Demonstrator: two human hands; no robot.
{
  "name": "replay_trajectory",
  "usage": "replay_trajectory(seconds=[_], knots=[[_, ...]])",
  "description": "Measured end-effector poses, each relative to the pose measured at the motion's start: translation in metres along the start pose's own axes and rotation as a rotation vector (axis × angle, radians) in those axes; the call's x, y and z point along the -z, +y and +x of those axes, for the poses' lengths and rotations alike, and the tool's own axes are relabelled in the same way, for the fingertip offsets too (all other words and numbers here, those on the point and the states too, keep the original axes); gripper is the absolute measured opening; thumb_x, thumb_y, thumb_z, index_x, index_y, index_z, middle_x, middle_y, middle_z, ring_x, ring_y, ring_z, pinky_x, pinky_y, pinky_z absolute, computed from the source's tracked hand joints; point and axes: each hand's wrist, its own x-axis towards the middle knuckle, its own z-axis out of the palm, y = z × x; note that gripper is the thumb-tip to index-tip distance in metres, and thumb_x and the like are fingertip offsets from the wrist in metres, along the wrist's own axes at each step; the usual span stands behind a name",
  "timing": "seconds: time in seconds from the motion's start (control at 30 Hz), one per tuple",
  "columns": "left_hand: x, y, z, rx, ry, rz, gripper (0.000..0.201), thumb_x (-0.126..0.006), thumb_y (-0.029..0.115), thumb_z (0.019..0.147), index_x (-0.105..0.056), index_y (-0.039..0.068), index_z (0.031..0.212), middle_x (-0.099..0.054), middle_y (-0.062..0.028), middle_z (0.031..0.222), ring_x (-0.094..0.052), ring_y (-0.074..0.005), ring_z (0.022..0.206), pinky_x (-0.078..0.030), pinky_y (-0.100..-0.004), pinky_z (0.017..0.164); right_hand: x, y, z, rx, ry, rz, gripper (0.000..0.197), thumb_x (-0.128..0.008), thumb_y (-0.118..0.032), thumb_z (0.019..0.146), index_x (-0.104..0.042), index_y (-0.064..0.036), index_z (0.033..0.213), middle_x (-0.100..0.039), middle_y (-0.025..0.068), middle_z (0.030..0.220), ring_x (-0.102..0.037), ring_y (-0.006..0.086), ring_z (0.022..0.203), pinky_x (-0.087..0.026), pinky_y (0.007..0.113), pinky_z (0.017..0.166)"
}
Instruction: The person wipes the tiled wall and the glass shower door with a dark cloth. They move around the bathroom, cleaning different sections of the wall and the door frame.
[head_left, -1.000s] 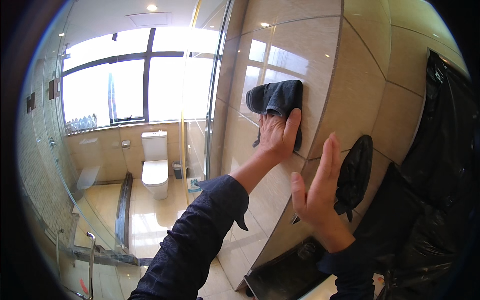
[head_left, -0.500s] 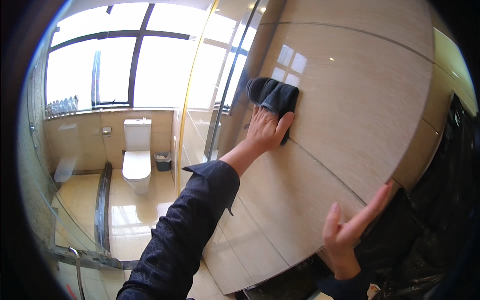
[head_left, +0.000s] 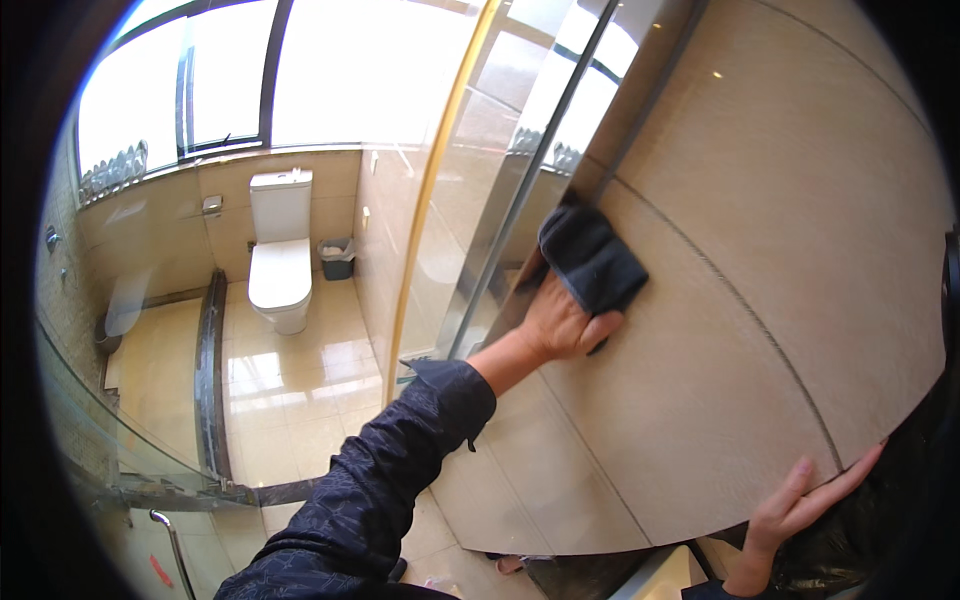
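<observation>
My left hand presses a dark grey cloth against the beige tiled wall. The cloth covers its fingers; only the thumb and the back of the hand show. Below a grout line, the cloth lies close to the dark strip beside the glass. At the lower right, my right hand has its fingers stretched out and its thumb apart. It holds nothing and rests by the tiled wall's outer edge, where that grout line ends.
A glass panel with a yellow edge strip stands left of the wall. Beyond it are a white toilet, a small bin and a dark raised sill. Black plastic sheeting lies at lower right. A metal handle is at lower left.
The cloth under my left hand has moved down the wall, from above the grout line to below it. The whole view has shifted. My right hand remains by the wall's edge.
</observation>
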Motion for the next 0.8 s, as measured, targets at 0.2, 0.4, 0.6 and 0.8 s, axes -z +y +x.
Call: replay_trajectory(seconds=[0.2, 0.4, 0.6, 0.8], knots=[[-0.031, 0.018, -0.149, 0.247, 0.005, -0.057, 0.053, -0.067, 0.032, 0.086, -0.065, 0.004, 0.131, -0.053, -0.0263, 0.145, -0.043, -0.0532, 0.137, -0.03, -0.0611, 0.119, -0.003, 0.006, 0.001, 0.036, -0.006, -0.071, 0.069, -0.045, -0.009, 0.106, -0.015, 0.0034, 0.166, -0.02, 0.0247, 0.171, -0.027, 0.0359, 0.156, -0.026, 0.046, 0.125], [-0.027, 0.089, -0.165, 0.198, -0.189, -0.259, 0.042, -0.071, 0.036, 0.088, -0.068, 0.015, 0.125, -0.058, -0.0169, 0.134, -0.047, -0.044, 0.134, -0.032, -0.06, 0.116, 0.002, 0.008, 0.002, 0.053, 0.009, -0.209, 0.072, -0.047, -0.011, 0.104, -0.014, 0.0061, 0.165, -0.02, 0.0275, 0.17, -0.026, 0.0394, 0.156, -0.024, 0.049, 0.126], [-0.034, 0.097, -0.021, -0.298, -0.214, -0.229, 0.059, -0.046, 0.048, 0.105, -0.057, 0.011, 0.149, -0.042, -0.0187, 0.164, -0.023, -0.0398, 0.159, -0.001, -0.0618, 0.13, -0.002, 0.011, 0.002, 0.092, 0.046, -0.268, 0.068, -0.047, -0.009, 0.105, -0.017, 0.0053, 0.165, -0.02, 0.0272, 0.17, -0.026, 0.0395, 0.157, -0.024, 0.049, 0.126], [-0.014, 0.065, 0.114, -0.228, 0.007, -0.163, 0.062, -0.043, 0.055, 0.104, -0.058, 0.013, 0.148, -0.046, -0.0214, 0.16, -0.025, -0.0385, 0.158, -0.002, -0.0564, 0.131, -0.004, 0.014, 0.0, 0.123, 0.072, -0.31, 0.065, -0.046, -0.009, 0.108, -0.019, 0.0032, 0.165, -0.023, 0.0258, 0.17, -0.027, 0.039, 0.157, -0.025, 0.049, 0.127]])
